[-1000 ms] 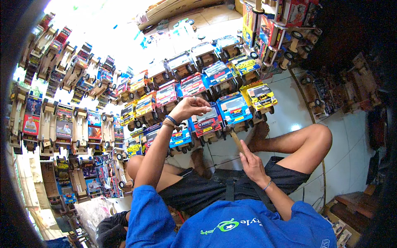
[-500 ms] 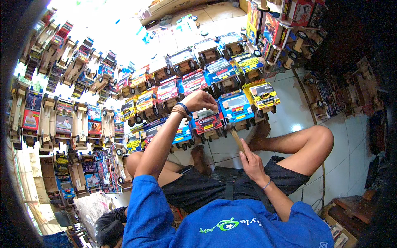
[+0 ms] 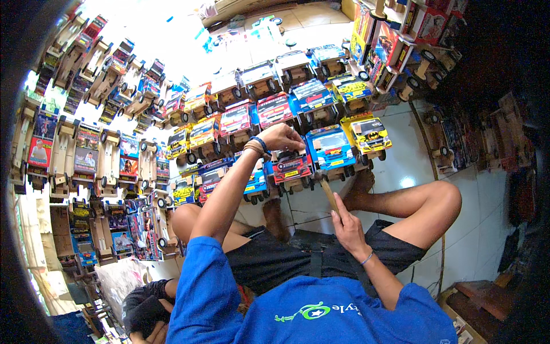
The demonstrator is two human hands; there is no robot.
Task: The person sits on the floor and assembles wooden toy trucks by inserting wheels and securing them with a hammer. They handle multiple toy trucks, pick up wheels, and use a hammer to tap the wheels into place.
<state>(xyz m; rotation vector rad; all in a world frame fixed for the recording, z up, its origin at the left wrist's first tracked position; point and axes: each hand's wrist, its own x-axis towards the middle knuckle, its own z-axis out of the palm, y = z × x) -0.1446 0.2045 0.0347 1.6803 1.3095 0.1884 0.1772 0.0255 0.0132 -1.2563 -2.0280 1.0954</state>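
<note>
My left hand reaches over a red toy truck in the front row, its fingers bent and pinched together at the truck's upper edge. Whatever may be between those fingertips is too small to make out. In my right hand is a hammer, gripped by its wooden handle. The hammer's head points away from me, close to the lower right corner of the red truck. Just right of that truck stands a blue toy truck, and beyond it a yellow and black one.
Rows of toy trucks spread ahead, and many more lie along the left. Others are stacked at the upper right. My bent legs frame the tiled floor. Another person is at the lower left.
The view has shifted slightly. My left hand stays at the red truck with its fingers a little nearer its top, and the hammer in my right hand has hardly moved.
</note>
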